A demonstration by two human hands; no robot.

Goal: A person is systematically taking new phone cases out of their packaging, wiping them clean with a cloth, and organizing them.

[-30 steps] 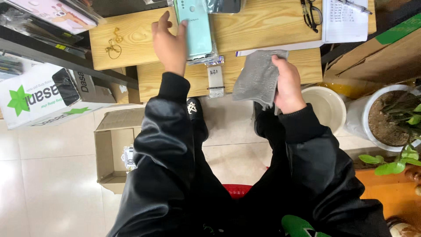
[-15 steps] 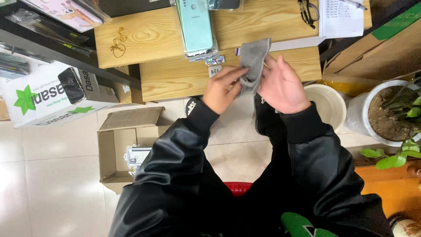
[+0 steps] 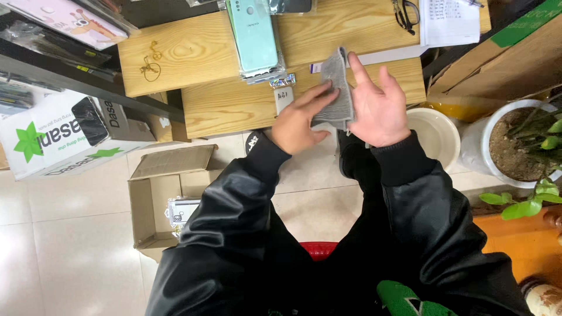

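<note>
Both hands [image 3: 298,120] [image 3: 377,105] pinch grey cloth [image 3: 336,88] (seemingly flat)

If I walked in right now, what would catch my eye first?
Probably the two bare hands in the middle, left hand and right hand, pressing a folded grey cloth between them above a light wooden table. Just beyond lies a mint-green phone, and an open cardboard box sits on the floor at left.
</note>
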